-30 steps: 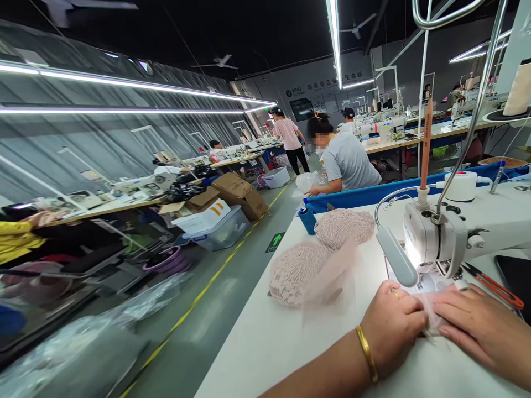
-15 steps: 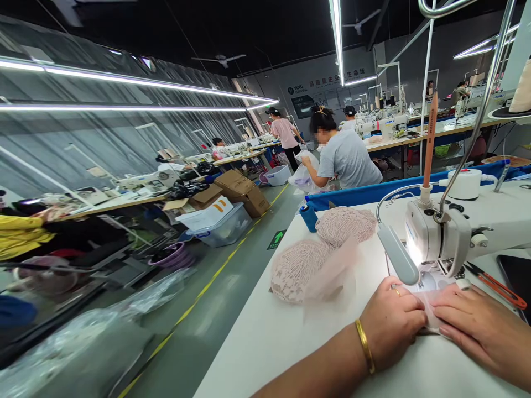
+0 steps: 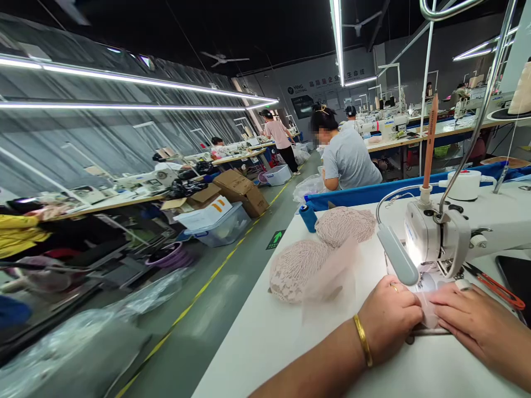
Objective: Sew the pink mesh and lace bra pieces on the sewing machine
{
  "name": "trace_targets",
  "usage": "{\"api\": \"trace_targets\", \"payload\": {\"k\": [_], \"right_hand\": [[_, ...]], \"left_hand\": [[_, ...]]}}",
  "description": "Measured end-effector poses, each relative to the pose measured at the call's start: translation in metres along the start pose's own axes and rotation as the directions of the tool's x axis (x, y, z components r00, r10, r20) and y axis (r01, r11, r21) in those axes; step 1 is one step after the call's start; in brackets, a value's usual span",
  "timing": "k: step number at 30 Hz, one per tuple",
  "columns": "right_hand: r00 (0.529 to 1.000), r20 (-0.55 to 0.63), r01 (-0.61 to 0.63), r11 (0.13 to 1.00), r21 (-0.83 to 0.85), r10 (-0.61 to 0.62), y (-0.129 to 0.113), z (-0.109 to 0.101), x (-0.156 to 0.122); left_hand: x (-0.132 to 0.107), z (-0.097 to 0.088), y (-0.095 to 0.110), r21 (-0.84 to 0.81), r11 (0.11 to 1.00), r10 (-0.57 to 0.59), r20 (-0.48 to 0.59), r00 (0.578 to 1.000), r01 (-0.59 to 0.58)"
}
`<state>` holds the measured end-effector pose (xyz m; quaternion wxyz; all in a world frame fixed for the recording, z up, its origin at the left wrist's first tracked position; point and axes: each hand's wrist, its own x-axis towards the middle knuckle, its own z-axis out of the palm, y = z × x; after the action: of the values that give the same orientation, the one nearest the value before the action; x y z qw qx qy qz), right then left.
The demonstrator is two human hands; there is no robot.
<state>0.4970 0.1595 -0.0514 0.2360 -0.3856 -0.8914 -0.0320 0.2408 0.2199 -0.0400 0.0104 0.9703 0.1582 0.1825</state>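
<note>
Just in front of the lit sewing machine [image 3: 431, 237], sheer cloth [image 3: 429, 310] lies on the table [image 3: 257, 348] between your two hands. Your left hand [image 3: 388, 320] curls at its left edge; whether those fingers pinch or only press, you cannot tell from this view. Your right hand [image 3: 481, 329] lies palm down, fingers stretched over the cloth's right side. Behind it, orange-handled scissors [image 3: 495, 284] lie beside a black slab [image 3: 516, 276]. Well to your left sit two lace cups [image 3: 298, 271], the farther one near a blue spool [image 3: 307, 218].
</note>
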Motion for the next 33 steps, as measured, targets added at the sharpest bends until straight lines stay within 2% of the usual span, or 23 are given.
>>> {"api": "trace_targets", "payload": {"k": [8,14,20,28,33], "right_hand": [[0.999,-0.014,0.038,0.999,-0.021,-0.039,-0.003,-0.004,0.003],[0.998,-0.036,0.042,0.998,-0.05,-0.044,-0.005,-0.004,0.005],[0.997,-0.058,0.042,0.998,-0.052,-0.045,-0.003,-0.004,0.009],[0.999,-0.038,-0.02,0.997,-0.073,0.017,0.005,0.008,0.006],[0.998,-0.018,-0.056,0.993,-0.102,0.054,0.01,0.013,0.005]], "left_hand": [[-0.001,-0.007,0.005,-0.019,1.0,0.012,-0.019,1.0,-0.012],[-0.004,-0.002,0.003,-0.033,0.999,0.021,-0.015,1.0,-0.021],[-0.001,0.0,0.0,0.029,0.999,-0.027,0.008,1.0,0.027],[0.004,0.002,-0.01,0.027,0.999,-0.045,-0.027,0.999,0.046],[0.007,0.004,-0.014,0.075,0.994,-0.074,-0.008,0.997,0.074]]}}
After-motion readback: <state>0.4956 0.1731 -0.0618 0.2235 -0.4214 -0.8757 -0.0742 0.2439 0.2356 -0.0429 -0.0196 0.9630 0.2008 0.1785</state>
